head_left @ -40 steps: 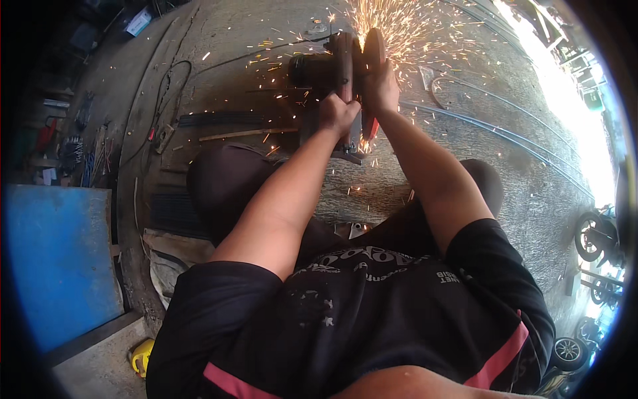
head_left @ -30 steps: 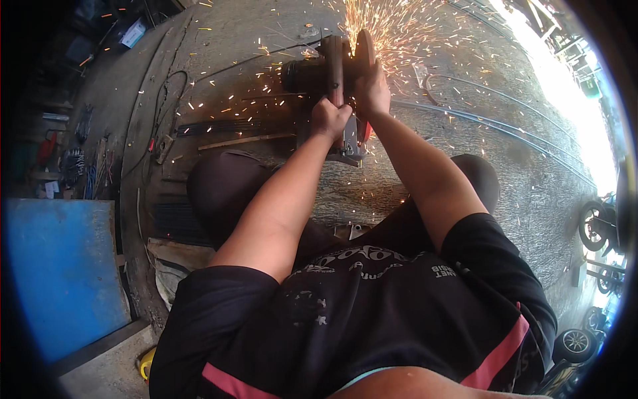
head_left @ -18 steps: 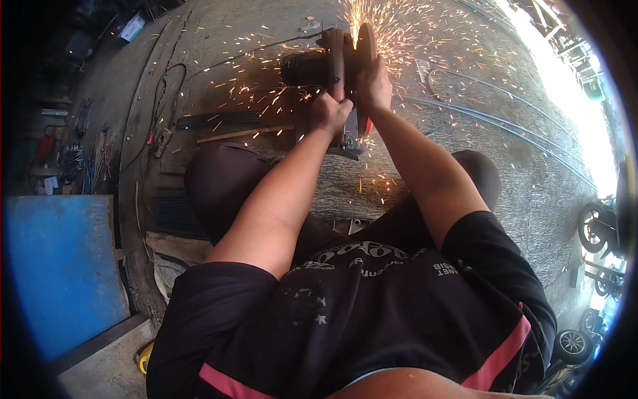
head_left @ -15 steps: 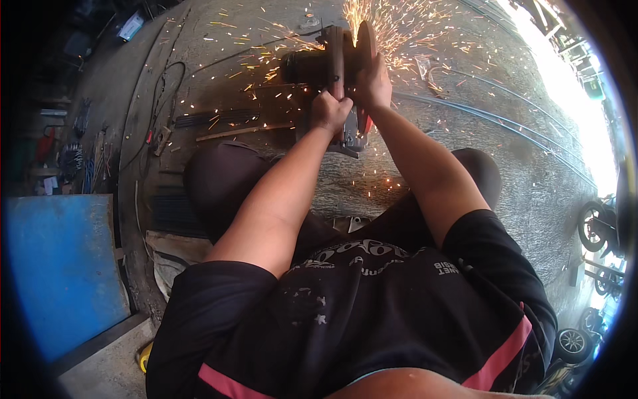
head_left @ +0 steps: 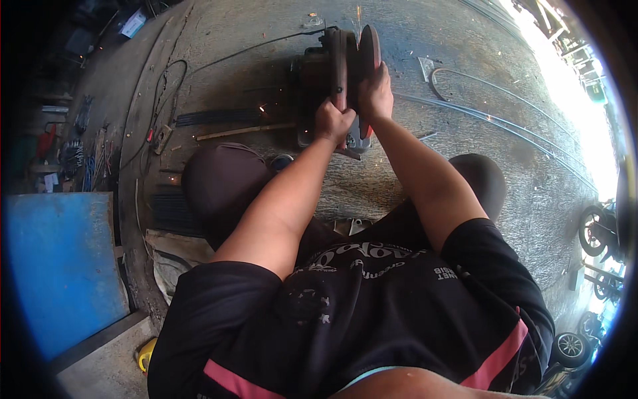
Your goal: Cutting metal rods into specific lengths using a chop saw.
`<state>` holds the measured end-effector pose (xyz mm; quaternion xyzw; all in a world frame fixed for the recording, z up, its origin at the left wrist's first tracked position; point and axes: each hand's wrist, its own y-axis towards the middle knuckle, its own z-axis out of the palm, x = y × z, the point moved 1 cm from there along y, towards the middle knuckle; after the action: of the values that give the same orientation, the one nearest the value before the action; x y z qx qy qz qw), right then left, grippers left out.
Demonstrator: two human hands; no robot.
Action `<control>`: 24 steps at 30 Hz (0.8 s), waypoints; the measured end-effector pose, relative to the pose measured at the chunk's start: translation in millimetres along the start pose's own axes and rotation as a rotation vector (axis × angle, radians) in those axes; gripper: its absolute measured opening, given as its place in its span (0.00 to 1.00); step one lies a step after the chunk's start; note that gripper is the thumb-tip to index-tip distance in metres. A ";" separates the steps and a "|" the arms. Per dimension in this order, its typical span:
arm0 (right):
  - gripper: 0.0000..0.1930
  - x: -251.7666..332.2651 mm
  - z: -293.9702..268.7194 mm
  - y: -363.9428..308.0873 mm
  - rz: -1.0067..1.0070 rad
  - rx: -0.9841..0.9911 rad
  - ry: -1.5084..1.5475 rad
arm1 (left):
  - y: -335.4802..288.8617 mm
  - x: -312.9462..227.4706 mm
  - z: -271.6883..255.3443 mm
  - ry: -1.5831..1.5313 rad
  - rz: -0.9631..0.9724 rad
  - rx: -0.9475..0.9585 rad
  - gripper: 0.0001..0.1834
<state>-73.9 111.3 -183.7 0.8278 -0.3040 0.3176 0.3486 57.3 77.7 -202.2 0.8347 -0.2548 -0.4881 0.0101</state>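
Observation:
A cut-off saw (head_left: pixel 318 78) with a dark motor body, a long handle and a round reddish disc guard (head_left: pixel 370 48) stands on the floor ahead of my knees. Closed round the near end of the handle is my left hand (head_left: pixel 333 121). My right hand (head_left: pixel 376 94) lies against the right side of the guard, fingers pointing away from me and closed against it; its thumb and palm side are hidden. Only a thin streak of sparks (head_left: pixel 359 14) shows beyond the disc. Long thin metal rods (head_left: pixel 492 118) run along the floor toward the saw from the right.
Left of the saw lie a bundle of dark bars (head_left: pixel 216 117), a wooden stick (head_left: pixel 246 131) and a looped cable (head_left: pixel 174 66). A blue panel (head_left: pixel 66 266) is at lower left. Motorcycle wheels (head_left: pixel 590 229) stand at the far right. My bent knees (head_left: pixel 219 179) flank my arms.
The wide spray of sparks has dwindled to a thin streak and a few specks. The saw's motor body has shifted slightly. Both hands keep nearly the same place on the saw.

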 end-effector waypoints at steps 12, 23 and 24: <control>0.34 2.3 0.7 -1.6 -0.001 -0.035 0.018 | -1.2 -9.7 -5.1 0.000 -0.052 0.018 0.20; 0.32 8.4 -1.8 0.6 0.058 -0.055 0.053 | 5.0 -24.3 -11.2 -0.043 -0.200 0.070 0.20; 0.32 8.2 -1.7 0.7 0.053 -0.060 0.051 | 3.1 -24.6 -11.8 -0.057 -0.218 0.080 0.20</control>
<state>-69.9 110.0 -176.5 0.8003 -0.3261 0.3383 0.3724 56.0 82.9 -175.3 0.8431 -0.1819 -0.4991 -0.0837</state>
